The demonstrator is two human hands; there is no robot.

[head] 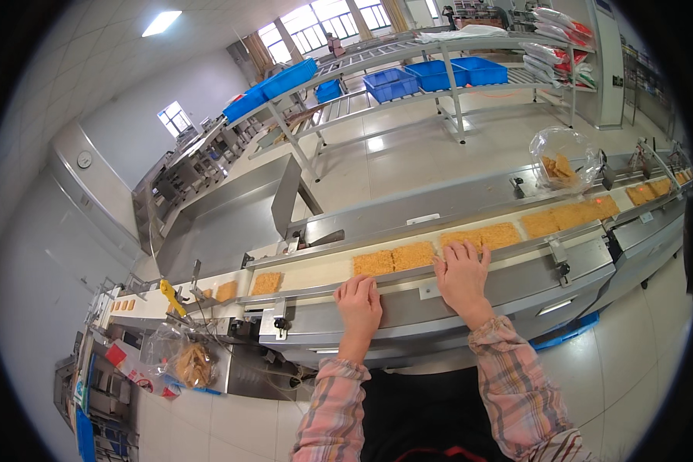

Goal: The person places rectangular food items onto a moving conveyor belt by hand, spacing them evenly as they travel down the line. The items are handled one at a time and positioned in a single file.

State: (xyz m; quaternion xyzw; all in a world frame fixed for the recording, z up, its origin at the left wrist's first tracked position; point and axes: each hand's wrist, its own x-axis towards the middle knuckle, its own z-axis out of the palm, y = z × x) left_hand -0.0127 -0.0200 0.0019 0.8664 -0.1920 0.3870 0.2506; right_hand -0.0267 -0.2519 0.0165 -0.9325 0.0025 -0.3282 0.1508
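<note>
A conveyor with a pale belt [317, 276] crosses before me, carrying flat, golden instant noodle-like cakes. My left hand [359, 303] rests with curled fingers on the near metal rail, just below a pair of cakes [392, 259]. Over the same rail, further right, my right hand [464, 277] has its fingertips at the near edge of another pair [499, 235]; whether they touch it is hard to tell. A single cake [266, 283] lies on the belt to the left, and a longer row [570, 216] lies to the right.
A clear plastic bag with broken pieces [559, 167] sits beyond the belt at right. Another bag of pieces [194, 365] is at lower left, near a yellow-handled tool [172, 297]. A steel chute [225, 219] adjoins the line. Blue crates [390, 85] stand on a roller rack behind.
</note>
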